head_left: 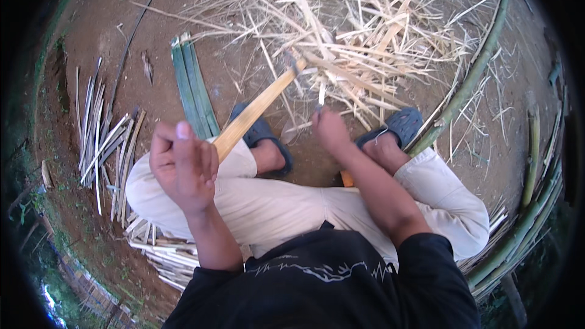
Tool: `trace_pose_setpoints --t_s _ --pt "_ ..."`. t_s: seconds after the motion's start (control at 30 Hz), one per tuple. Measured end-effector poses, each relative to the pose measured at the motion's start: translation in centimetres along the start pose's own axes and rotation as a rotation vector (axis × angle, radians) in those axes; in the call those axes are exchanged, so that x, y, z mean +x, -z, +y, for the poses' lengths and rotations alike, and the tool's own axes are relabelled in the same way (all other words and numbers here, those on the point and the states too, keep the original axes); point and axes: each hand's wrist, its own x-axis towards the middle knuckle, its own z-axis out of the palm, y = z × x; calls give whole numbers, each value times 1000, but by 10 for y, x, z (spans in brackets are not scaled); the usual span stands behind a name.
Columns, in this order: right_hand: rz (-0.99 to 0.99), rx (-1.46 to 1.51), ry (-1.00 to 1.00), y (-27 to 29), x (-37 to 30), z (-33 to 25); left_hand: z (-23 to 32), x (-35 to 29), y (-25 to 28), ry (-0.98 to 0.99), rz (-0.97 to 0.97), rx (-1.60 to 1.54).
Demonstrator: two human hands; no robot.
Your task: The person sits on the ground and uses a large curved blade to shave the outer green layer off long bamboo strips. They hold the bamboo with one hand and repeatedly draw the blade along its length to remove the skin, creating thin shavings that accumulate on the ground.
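Observation:
My left hand [184, 167] is closed around the near end of a pale yellow bamboo strip [259, 109], its thumb raised. The strip slants away to the right, and its far end is over the edge of a heap of shavings. My right hand [332, 131] is in a fist between my feet, to the right of the strip. A short, bright narrow blade [322, 92] sticks out from that fist, and it looks like a knife. Its handle is hidden in my fingers. The blade and the strip appear apart.
A pile of bamboo shavings [390, 36] spreads ahead. Green split bamboo [194, 88] lies by my left foot. Thin strips [100, 140] are stacked at the left. A long green pole [481, 67] curves along the right. An orange object [346, 178] shows between my legs.

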Motion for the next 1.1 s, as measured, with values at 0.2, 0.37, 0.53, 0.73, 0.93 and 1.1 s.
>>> trace_pose_setpoints --t_s 0.2,0.37,0.53,0.73,0.93,1.1 --pt "12 206 548 46 -72 -97 5 5 -10 19 164 11" --pt "-36 42 226 21 -25 -46 6 -4 -11 31 230 53" --pt "-70 -20 210 35 -32 -67 1 1 6 28 342 -17" --pt "-96 -68 111 12 9 -3 4 10 9 40 356 -54" --pt "-42 -31 197 20 -14 -26 2 10 8 38 353 -103" --pt "11 82 431 16 -16 -28 8 16 -3 31 294 -43"
